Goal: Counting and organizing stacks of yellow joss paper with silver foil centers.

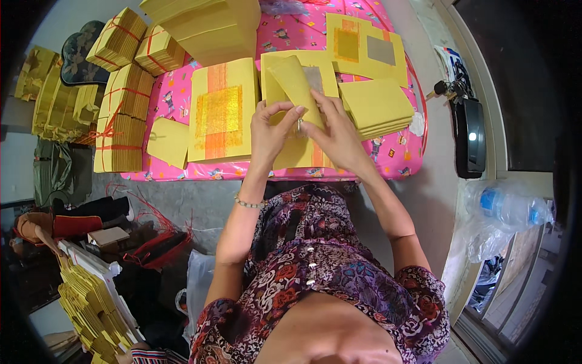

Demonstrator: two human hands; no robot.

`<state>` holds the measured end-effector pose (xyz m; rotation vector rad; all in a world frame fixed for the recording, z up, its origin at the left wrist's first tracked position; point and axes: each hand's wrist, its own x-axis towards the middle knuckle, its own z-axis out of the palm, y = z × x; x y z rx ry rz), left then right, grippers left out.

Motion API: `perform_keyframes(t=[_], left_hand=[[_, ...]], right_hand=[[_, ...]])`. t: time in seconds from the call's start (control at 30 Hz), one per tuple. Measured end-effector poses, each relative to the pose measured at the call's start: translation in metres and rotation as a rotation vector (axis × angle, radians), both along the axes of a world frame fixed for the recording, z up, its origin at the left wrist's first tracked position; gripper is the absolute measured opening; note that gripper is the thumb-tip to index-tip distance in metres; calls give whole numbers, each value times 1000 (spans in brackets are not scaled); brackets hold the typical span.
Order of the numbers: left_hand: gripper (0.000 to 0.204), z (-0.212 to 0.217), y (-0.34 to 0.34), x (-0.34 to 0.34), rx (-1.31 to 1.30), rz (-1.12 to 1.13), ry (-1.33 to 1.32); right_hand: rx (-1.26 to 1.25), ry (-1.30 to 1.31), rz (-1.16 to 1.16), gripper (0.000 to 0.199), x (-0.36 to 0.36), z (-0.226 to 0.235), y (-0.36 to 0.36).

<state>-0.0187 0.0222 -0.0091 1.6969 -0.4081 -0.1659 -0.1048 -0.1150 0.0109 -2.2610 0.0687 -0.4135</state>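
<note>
In front of me a yellow paper sheet (292, 77) is partly rolled into a slanted fold above a stack of yellow paper (270, 73) with a silver patch and an orange band. My left hand (271, 130) pinches the fold's lower edge between thumb and forefinger. From the other side my right hand (337, 130) grips the same sheet, thumb below and fingers along the fold. The thumbs nearly meet over the stack, and a ring shows between them. To the left lies another stack of yellow paper (202, 85) with an orange band and gold square.
Folded yellow pieces (377, 106) are piled right of the stack; patterned sheets (388, 67) lie behind. Bundles tied with red string (121, 118) stand at the left on the pink table cover (167, 97). Black device with keys (468, 130) at right; red string (159, 246) on the floor.
</note>
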Motion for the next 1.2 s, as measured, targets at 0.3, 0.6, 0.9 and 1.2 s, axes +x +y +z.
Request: perform_keyframes(t=[0.3,0.6,0.9,1.2], left_hand=[[15,7,3,-2,-25,-52,73],[16,15,1,-16,-80,-20,21],[16,16,1,-20,-69,-21,-19],[16,19,1,-23,-63,-24,-42]], right_hand=[[434,23,64,50,0,-2,-3],[660,6,109,55,-9,-1,0],[673,11,101,55,-12,-1,-1],[690,24,107,54,-15,0,-2]])
